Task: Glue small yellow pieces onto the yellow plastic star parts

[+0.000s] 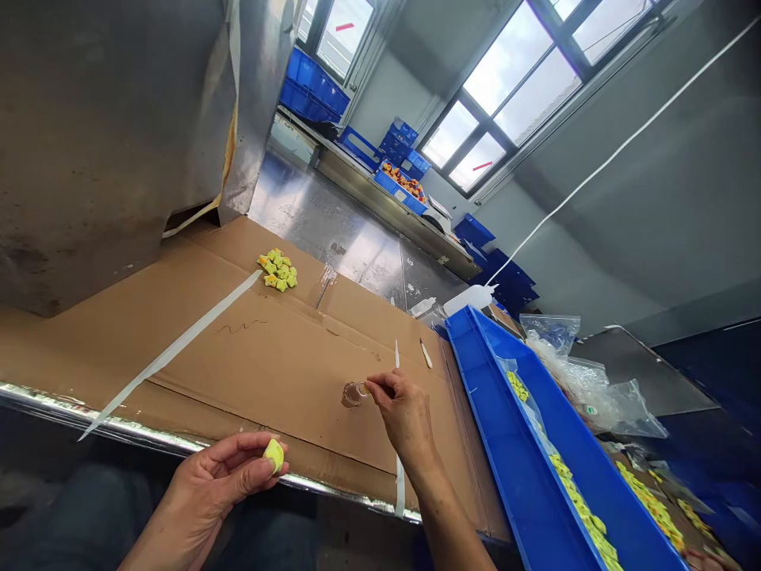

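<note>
My left hand (229,476) pinches a small yellow-green piece (274,454) between thumb and fingers, just over the table's front edge. My right hand (404,408) is closed in a pinch at the rim of a small clear cup (352,394) on the cardboard. Whether its fingertips grip the rim or something thin is too small to tell. Further back on the cardboard (250,357) lies a cluster of yellow-green star-shaped pieces (277,270). A white-handled tool (426,354) rests beyond my right hand.
To the right stands a long blue bin (493,428) with yellow-green pieces along it. White bottles (469,300) lie behind it, near plastic bags (600,388). A large metal housing (119,143) rises at the left. White tape strips (178,345) cross the cardboard.
</note>
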The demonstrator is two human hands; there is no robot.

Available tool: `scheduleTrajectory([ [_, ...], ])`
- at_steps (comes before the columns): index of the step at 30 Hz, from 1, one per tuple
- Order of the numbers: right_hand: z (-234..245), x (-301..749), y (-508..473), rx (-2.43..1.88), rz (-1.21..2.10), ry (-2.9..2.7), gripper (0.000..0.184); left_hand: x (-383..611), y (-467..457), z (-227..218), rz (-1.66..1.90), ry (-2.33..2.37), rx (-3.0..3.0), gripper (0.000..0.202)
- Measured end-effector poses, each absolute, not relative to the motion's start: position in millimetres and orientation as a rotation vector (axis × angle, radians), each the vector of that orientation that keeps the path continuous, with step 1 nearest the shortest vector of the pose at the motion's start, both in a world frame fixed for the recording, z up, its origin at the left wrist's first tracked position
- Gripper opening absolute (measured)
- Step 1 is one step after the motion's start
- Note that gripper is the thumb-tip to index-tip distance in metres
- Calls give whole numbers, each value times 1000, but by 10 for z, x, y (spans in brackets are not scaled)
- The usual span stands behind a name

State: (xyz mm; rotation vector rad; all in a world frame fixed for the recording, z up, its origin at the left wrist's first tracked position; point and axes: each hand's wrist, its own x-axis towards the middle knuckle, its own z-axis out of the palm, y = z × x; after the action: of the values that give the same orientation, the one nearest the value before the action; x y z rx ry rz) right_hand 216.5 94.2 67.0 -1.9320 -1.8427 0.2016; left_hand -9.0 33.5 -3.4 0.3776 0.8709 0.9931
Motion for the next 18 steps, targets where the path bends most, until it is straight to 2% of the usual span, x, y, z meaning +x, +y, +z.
scheduleTrajectory([
  [18, 634, 2152, 937, -1934, 210, -1849, 14, -73, 334, -43, 1056, 878, 364, 25],
])
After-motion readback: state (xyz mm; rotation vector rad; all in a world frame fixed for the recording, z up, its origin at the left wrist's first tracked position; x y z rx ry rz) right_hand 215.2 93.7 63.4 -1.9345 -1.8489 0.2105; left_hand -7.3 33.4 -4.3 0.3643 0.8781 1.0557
